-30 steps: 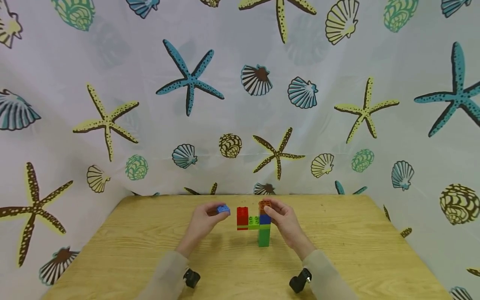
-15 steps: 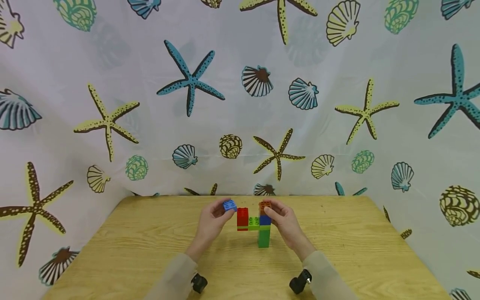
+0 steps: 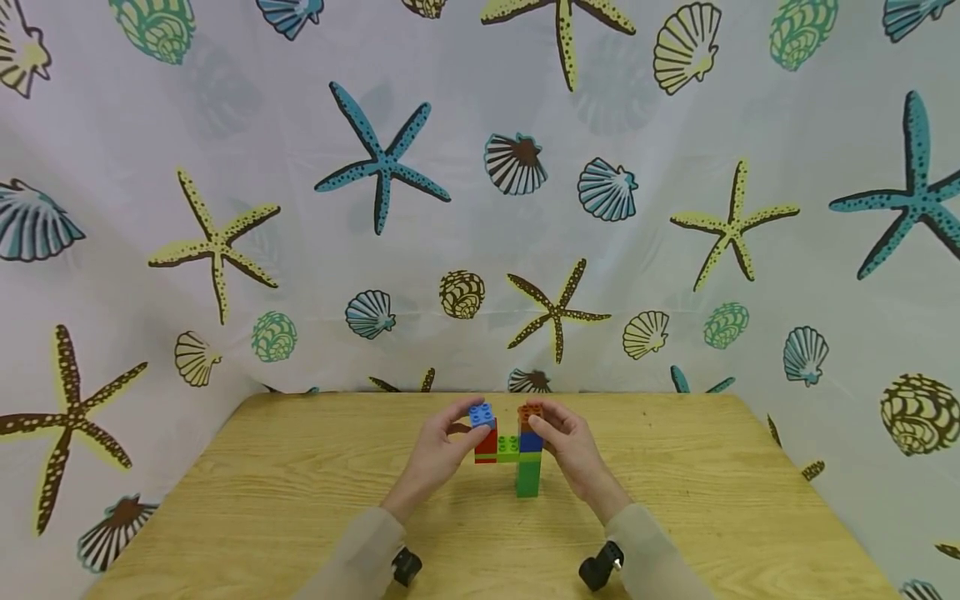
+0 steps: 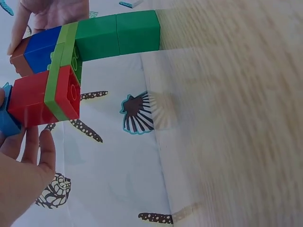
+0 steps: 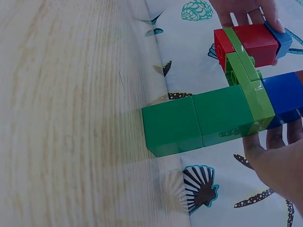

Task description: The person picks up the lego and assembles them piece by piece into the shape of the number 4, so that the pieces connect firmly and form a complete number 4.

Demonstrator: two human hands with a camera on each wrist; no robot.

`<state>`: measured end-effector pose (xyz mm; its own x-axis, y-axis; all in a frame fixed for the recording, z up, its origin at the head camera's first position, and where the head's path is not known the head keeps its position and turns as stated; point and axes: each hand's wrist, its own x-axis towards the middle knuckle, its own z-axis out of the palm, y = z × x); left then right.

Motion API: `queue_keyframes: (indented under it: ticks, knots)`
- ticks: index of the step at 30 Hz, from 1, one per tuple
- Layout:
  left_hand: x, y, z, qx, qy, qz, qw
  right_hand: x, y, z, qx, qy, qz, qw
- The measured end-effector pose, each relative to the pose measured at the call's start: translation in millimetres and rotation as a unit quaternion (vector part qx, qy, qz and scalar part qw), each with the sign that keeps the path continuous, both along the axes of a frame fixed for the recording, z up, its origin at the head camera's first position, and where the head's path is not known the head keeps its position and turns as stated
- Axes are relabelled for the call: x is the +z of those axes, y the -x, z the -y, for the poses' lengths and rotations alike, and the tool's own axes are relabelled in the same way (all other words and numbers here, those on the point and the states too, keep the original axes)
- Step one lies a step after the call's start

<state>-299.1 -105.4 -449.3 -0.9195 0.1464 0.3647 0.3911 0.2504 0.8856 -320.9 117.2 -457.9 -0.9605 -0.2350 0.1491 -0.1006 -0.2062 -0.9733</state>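
In the head view my left hand [image 3: 442, 446] pinches a light blue toy building brick [image 3: 481, 414] by its sides, on top of a red brick [image 3: 485, 445]. The left wrist view shows this blue brick [image 4: 8, 116] against the top of the red brick [image 4: 32, 98]; whether it is pressed fully down I cannot tell. A lime green piece [image 3: 507, 450] joins the red side to a tower of green bricks [image 3: 528, 481], a dark blue brick [image 3: 531, 442] and a brown brick [image 3: 529, 410]. My right hand [image 3: 572, 442] holds the tower's upper part, thumb and fingers round the brown and blue bricks.
The build stands on a wooden table [image 3: 300, 483], its red side overhanging without a support beneath. Behind the table hangs a white cloth [image 3: 480, 233] printed with starfish and shells. A small black wrist camera [image 3: 406, 567] sits below each hand.
My left hand has moved right, carrying the light blue brick from beside the build to the top of the red brick. My right hand stays in place on the tower.
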Motion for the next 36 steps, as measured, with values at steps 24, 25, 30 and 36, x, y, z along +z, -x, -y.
queue_keyframes:
  ticks: [24,25,30,36]
  knots:
    - [17.6,1.4,7.2,-0.047,0.149,-0.058,0.9860,-2.9,0.5,-1.3,-0.007,0.001,-0.008,0.9999]
    - [17.8,1.3,7.1,-0.046,0.149,-0.062,0.9858,-2.9,0.4,-1.1,-0.007,0.001,-0.008,0.9999]
    - [13.3,1.6,5.5,-0.034,0.132,-0.046,0.9896,-2.8,-0.9,0.0,-0.004,0.005,-0.007,1.0000]
    - [9.0,3.6,2.0,-0.007,0.085,-0.027,0.9960,-1.4,-1.6,1.8,-0.004,0.011,-0.012,0.9999]
